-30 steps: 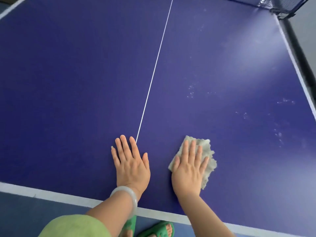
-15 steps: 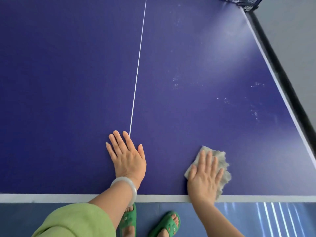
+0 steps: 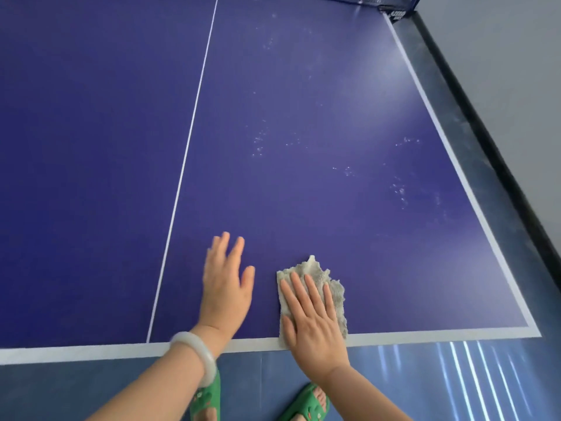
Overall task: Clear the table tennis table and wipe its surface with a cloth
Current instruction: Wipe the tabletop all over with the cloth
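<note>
The blue table tennis table (image 3: 303, 101) fills most of the view, with a white centre line and white edge stripes. A pale, frayed cloth (image 3: 331, 287) lies flat near the table's front edge, right of the centre line. My right hand (image 3: 312, 326) presses on it with straight fingers spread, and its heel reaches the white end stripe. My left hand (image 3: 226, 287), motion-blurred and wearing a pale bangle at the wrist, is flat with straight fingers on or just above the bare surface left of the cloth. Whitish smudges (image 3: 400, 189) dot the right half of the table.
The net (image 3: 385, 0) and its clamp show at the top right corner. Beyond the table's right edge runs a dark strip and a grey wall (image 3: 516, 71). Below the front edge lies blue floor (image 3: 425, 378), with my feet in green sandals (image 3: 306, 402).
My right hand slid the cloth back toward the front edge and nearer the left hand. My left hand shifted right, off the centre line, and is blurred. The view has swung.
</note>
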Available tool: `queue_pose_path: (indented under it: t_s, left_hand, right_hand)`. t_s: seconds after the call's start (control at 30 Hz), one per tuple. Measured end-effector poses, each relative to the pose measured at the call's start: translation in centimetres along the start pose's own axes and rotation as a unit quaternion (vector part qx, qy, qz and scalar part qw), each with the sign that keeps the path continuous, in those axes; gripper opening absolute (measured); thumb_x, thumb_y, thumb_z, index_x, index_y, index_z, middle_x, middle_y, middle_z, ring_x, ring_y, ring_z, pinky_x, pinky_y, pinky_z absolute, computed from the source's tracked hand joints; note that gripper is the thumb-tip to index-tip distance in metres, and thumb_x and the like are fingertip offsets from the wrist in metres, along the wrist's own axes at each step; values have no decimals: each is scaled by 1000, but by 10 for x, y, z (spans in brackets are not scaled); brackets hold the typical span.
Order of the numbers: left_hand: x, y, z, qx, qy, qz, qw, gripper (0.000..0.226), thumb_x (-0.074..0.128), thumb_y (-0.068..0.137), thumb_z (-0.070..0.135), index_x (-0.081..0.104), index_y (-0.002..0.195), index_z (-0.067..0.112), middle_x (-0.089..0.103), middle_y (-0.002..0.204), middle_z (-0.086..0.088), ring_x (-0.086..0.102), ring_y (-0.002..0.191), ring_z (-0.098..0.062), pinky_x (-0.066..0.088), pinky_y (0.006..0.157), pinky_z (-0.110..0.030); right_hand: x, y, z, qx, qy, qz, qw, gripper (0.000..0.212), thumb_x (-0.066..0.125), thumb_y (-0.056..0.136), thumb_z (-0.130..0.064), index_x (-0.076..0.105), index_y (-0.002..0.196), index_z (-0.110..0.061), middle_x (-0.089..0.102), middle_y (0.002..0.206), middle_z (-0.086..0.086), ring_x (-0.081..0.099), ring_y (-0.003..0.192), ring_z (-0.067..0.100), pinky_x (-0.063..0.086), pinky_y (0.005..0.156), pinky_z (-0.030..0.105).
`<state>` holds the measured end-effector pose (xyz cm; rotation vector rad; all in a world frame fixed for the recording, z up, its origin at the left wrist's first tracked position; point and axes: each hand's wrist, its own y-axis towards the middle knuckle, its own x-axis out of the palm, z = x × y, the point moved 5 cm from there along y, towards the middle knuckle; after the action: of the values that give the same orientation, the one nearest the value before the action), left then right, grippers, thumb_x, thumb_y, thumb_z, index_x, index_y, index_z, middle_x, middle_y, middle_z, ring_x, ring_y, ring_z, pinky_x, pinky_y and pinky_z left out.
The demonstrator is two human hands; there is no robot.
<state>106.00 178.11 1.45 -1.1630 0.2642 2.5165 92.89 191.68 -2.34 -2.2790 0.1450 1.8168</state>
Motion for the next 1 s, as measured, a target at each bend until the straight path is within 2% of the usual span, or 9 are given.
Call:
queue_pose_path:
  t_s: [0.17, 0.33, 0.4, 0.47, 0.57, 0.63, 0.77, 0.9, 1.0]
  left_hand:
    - [83, -10, 64, -61, 100, -70, 991, 63, 34, 103, 43, 14, 156, 15, -1, 164, -15, -8, 151, -32, -5, 123, -42]
    - [103, -19, 76, -64, 228, -46, 970, 70, 18, 98, 50, 26, 153, 9, 17, 159, -25, 12, 148, -42, 11, 121, -55]
    - [108, -18, 75, -62, 256, -45, 963, 72, 17, 96, 49, 29, 152, 6, 20, 157, -28, 16, 147, -45, 15, 119, -58]
    - [111, -19, 75, -65, 269, -48, 960, 71, 19, 96, 46, 30, 151, 4, 21, 156, -29, 16, 146, -46, 16, 118, -58]
    - [113, -20, 75, -66, 281, -45, 956, 69, 20, 96, 44, 30, 151, 3, 21, 156, -29, 17, 146, -45, 17, 118, -58]
    - [113, -19, 76, -66, 289, -40, 954, 69, 19, 96, 43, 31, 151, 3, 22, 156, -29, 18, 146, -45, 18, 118, -58]
    - [111, -19, 80, -71, 295, -41, 952, 69, 15, 96, 44, 31, 151, 4, 22, 156, -28, 19, 146, -44, 17, 118, -57]
    - [112, -18, 80, -72, 297, -42, 951, 69, 15, 96, 45, 31, 151, 6, 21, 157, -27, 18, 147, -43, 19, 118, -58]
    - [112, -18, 79, -75, 291, -40, 953, 69, 14, 97, 45, 29, 152, 6, 17, 159, -26, 13, 148, -42, 19, 118, -57]
  right_hand:
    - [-27, -16, 117, 24, -26, 8, 999, 58, 26, 100, -41, 15, 157, -32, 12, 164, -11, 10, 152, 15, 8, 121, 45]
    - [-40, -40, 208, 327, 27, 49, 943, 54, 17, 102, -37, -5, 152, -34, 1, 165, -6, -3, 152, 14, -4, 123, 45]
    - [-38, -39, 191, 285, 6, 67, 956, 57, 17, 100, -35, 11, 156, -27, 10, 164, -2, 8, 152, 18, 3, 122, 47]
    - [-34, -36, 165, 130, 3, 55, 990, 58, 26, 99, -35, 25, 156, -24, 20, 163, -2, 17, 151, 21, 10, 120, 48]
    - [-41, -30, 176, -95, -32, -4, 995, 55, 29, 104, -36, 16, 158, -28, 12, 165, -10, 10, 153, 17, 10, 121, 46]
    - [-50, -23, 216, -48, -50, 4, 998, 55, 23, 104, -38, 10, 157, -32, 7, 165, -13, 5, 153, 13, 8, 122, 44]
    - [-52, -29, 259, 295, 28, 43, 954, 54, 16, 102, -37, -9, 151, -36, -3, 165, -9, -9, 151, 11, -5, 123, 45]
    - [-36, -22, 176, 114, 1, 42, 993, 61, 24, 98, -38, 18, 157, -24, 16, 164, -4, 9, 152, 20, 7, 121, 50]
    - [-31, 18, 138, -20, -16, 22, 999, 59, 31, 101, -37, 19, 157, -27, 18, 164, -6, 11, 153, 21, 12, 119, 51]
